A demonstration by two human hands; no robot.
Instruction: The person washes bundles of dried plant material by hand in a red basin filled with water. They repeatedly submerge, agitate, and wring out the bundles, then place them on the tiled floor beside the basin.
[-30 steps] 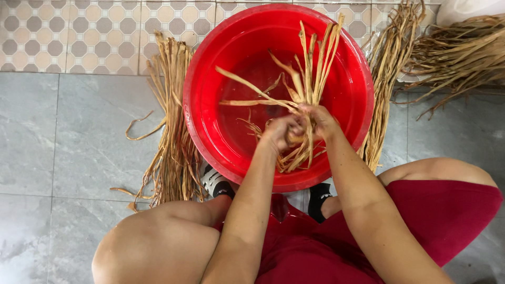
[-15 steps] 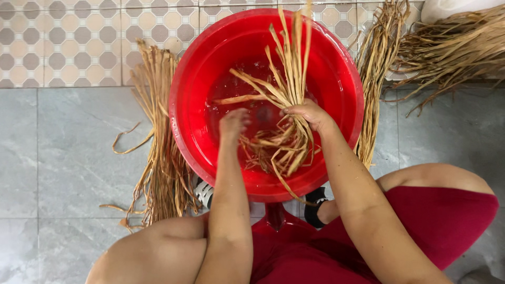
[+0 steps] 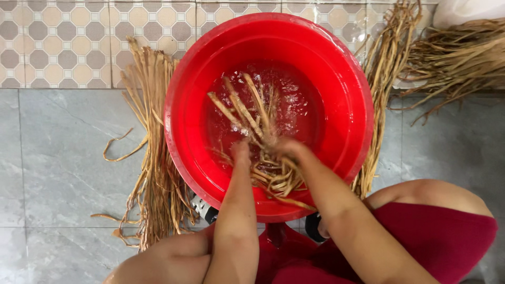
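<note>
On a grey tiled floor (image 3: 63, 158), both hands close around a bundle of straw strips (image 3: 263, 142) at centre frame: left hand (image 3: 241, 151), right hand (image 3: 288, 150). They dunk it in the red basin (image 3: 347, 79); dry strips (image 3: 155, 158) lie left.

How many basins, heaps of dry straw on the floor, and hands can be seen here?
Red basin: 1
Straw heaps on the floor: 3, left heap, middle heap, right heap
Hands: 2, left hand, right hand, both on the wet bundle
Total: 6
</note>
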